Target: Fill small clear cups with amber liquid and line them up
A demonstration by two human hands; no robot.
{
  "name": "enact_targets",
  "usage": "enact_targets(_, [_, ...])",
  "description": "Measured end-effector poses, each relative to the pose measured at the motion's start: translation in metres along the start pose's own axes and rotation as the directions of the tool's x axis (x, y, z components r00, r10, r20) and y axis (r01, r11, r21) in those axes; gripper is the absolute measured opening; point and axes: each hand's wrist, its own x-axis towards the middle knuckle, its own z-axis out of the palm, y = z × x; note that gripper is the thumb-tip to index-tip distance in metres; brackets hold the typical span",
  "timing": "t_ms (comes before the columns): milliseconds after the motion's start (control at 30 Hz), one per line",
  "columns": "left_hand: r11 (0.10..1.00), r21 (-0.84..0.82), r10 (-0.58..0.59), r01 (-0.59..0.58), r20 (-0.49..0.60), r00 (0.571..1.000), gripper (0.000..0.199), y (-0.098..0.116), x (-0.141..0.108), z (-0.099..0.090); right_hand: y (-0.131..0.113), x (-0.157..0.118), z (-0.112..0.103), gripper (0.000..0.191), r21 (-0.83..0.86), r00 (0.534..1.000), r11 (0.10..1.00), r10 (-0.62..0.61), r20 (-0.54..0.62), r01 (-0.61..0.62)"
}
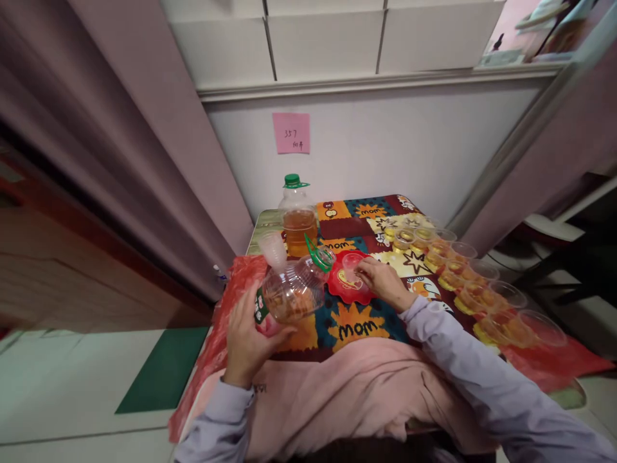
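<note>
My left hand [253, 331] is wrapped round a big clear plastic bottle [294, 292], tipped so that its neck with a green carry ring [319, 256] points right. Some amber liquid lies in the bottle. At the mouth's right is a small clear plastic cup [351, 261] over a red scalloped plate [344, 294]. The fingers of my right hand [385, 281] pinch the cup's near right side. A second bottle [299, 225] of amber liquid, with a green cap, stands upright behind. Beside it is a stack of clear cups [272, 249], partly hidden by the tilted bottle.
Several clear cups [453, 273] of amber liquid stand in rows along the table's right side. A patterned cloth [359, 325] covers the table. Red plastic film [219, 334] hangs over its left edge. Behind is a white wall with a pink note [292, 134]; curtains [197, 154] flank it.
</note>
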Motion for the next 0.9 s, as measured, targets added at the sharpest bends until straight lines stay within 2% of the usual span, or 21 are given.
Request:
enact_targets(200, [0.998,-0.018,-0.061,0.061,0.019,0.998,0.118,0.006,0.006,-0.004,0.0,-0.004,-0.002,0.031,0.009,1.0,1.0,0.004,-0.019,-0.003])
enact_targets(300, [0.998,-0.022,-0.067,0.067,0.018,0.998,0.117,0.007,0.006,-0.005,0.001,-0.008,-0.009,0.035,0.045,0.995,0.999,0.023,-0.101,-0.018])
enact_targets(367, [0.998,-0.009,-0.07,0.07,0.016,0.997,0.116,0.007,0.007,-0.004,-0.001,-0.009,-0.008,0.051,0.065,0.982,0.995,0.087,-0.17,-0.077])
enact_targets(467, [0.997,0.013,-0.071,0.07,0.012,0.997,0.114,0.007,0.007,-0.002,-0.008,-0.006,0.007,0.082,0.118,0.946,0.966,0.25,-0.206,-0.23])
enact_targets(533, [0.998,0.024,-0.056,0.056,0.011,0.998,0.112,0.008,0.009,0.0,-0.013,-0.001,0.022,0.089,0.16,0.919,0.937,0.34,-0.202,-0.311])
enact_targets(633, [0.999,0.036,-0.025,0.025,0.004,1.0,0.109,0.008,0.01,0.003,-0.016,0.006,0.044,0.093,0.212,0.894,0.913,0.392,-0.218,-0.348])
enact_targets(733, [0.999,0.047,-0.021,0.021,-0.004,1.0,0.108,0.007,0.011,0.006,-0.014,0.009,0.058,0.087,0.234,0.882,0.901,0.416,-0.222,-0.366])
enact_targets(800, [0.998,0.053,-0.029,0.029,-0.002,1.0,0.109,0.006,0.01,0.006,-0.011,0.008,0.062,0.082,0.228,0.878,0.894,0.431,-0.21,-0.384])
enact_targets(900, [0.998,0.051,-0.035,0.034,0.003,0.999,0.111,0.002,0.01,0.006,-0.011,0.005,0.057,0.088,0.212,0.88,0.906,0.411,-0.237,-0.366])
